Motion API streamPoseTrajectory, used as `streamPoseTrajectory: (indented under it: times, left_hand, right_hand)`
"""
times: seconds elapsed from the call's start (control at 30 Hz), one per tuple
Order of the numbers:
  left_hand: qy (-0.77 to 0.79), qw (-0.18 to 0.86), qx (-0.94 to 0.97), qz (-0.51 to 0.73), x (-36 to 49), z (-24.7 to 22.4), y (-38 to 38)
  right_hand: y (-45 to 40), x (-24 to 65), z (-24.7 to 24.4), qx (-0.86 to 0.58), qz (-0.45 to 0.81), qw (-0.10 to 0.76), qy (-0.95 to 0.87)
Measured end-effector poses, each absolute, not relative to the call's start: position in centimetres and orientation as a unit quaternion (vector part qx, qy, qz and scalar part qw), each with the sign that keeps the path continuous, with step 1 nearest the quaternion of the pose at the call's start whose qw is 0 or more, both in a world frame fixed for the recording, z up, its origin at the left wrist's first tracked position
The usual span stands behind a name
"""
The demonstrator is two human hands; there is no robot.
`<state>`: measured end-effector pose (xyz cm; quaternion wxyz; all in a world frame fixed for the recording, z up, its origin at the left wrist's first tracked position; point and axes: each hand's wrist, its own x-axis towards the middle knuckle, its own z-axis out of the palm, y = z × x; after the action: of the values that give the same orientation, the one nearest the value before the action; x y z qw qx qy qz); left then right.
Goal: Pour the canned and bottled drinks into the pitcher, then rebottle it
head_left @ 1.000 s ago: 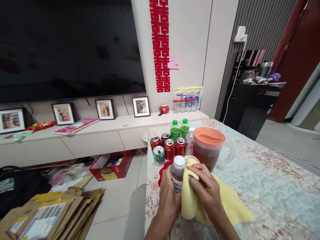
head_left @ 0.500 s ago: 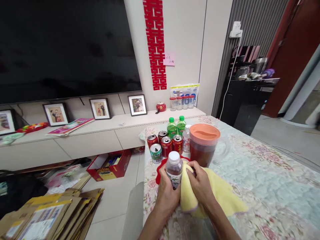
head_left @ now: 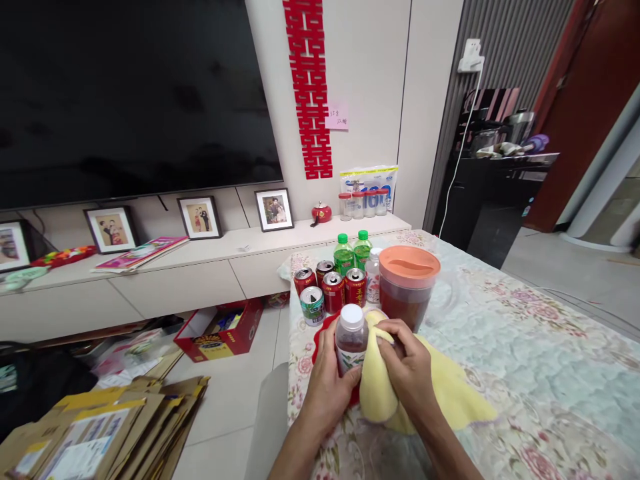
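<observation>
My left hand (head_left: 327,377) is wrapped round a clear plastic bottle (head_left: 352,333) with a white cap and a leafy label, held upright near the table's front left. Bunched in my right hand (head_left: 407,363) is a yellow cloth (head_left: 377,383), pressed by the bottle's right side; its loose end spreads over the table to the right. A red mat (head_left: 320,340) shows partly beneath the bottle. Just behind stand a green-and-white can (head_left: 313,307), several red cans (head_left: 333,292) and a pitcher (head_left: 404,303) of dark liquid with an orange lid.
Two green-capped bottles (head_left: 344,257) and a white-capped bottle (head_left: 373,277) stand behind the cans. A flowered tablecloth (head_left: 505,333) covers the table. Red-lidded jars (head_left: 357,205) and picture frames (head_left: 275,209) line the low cabinet. Flattened cardboard (head_left: 100,427) and a red box (head_left: 220,337) lie on the floor.
The bottle has shifted slightly right and stands straighter, with my left hand still round it. My right hand has moved a little with the cloth.
</observation>
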<state>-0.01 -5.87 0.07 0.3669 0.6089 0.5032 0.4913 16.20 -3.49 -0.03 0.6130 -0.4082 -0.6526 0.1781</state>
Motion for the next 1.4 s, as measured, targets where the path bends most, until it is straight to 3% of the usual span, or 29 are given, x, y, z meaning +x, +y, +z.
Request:
streamPoseTrajectory:
  times: [0.2,0.37,0.6,0.9,1.27,1.4]
  left_hand:
    - [0.51,0.316,0.616,0.511,1.0,-0.4,-5.9]
    - [0.497,0.376,0.58,0.525,1.6,0.0,-6.0]
    - [0.546,0.405,0.538,0.499,1.7,0.1,-6.1]
    - [0.552,0.406,0.572,0.452,1.3,1.0,-6.7]
    - [0.533,0.369,0.593,0.477,0.8,0.1,-6.5]
    - [0.537,0.342,0.59,0.497,1.2,-0.4,-6.2]
  right_hand:
    - [-4.5,15.9,0.8,-0.321,0.143,0.637,-0.687]
    - [-3.7,16.0,0.6,-0.349,0.176,0.624,-0.677]
    - [-2.7,16.9,-0.5,-0.443,0.26,0.537,-0.669]
    - [-1.6,16.6,-2.8,-0.505,0.217,0.429,-0.717]
    - [-3.8,16.7,0.6,-0.385,0.145,0.627,-0.662]
    - [-4.8,16.2,1.4,-0.304,0.094,0.638,-0.701]
